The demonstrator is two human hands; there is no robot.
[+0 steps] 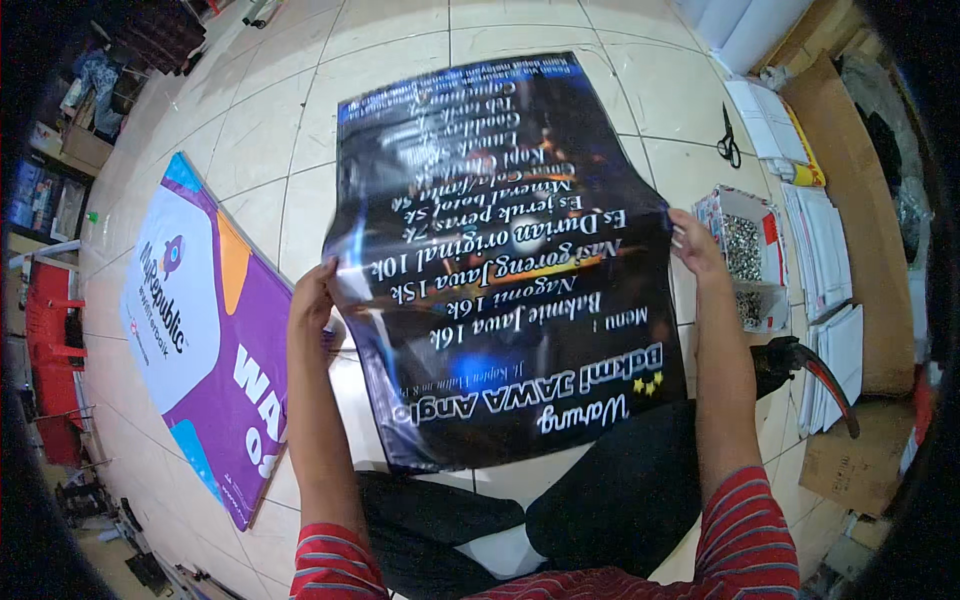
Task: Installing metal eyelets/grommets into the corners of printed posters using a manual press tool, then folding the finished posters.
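Note:
A glossy black printed banner [500, 290] with white lettering, upside down to me, is stretched between my two hands above the tiled floor. My left hand [316, 294] grips its left edge near the middle, fingers partly behind the sheet. On the opposite edge, a little higher, my right hand [694, 240] pinches the border. The banner sags slightly and catches bright reflections. Its lower right part lies over my dark trouser leg [620, 490].
To the left lies a purple and white banner [190, 340]. At right stand a box of metal eyelets [742, 250], black scissors [729, 140], stacked white folded sheets [822, 250] and a tool with a curved red-and-black handle [800, 365]. Cardboard [860, 450] lies beyond.

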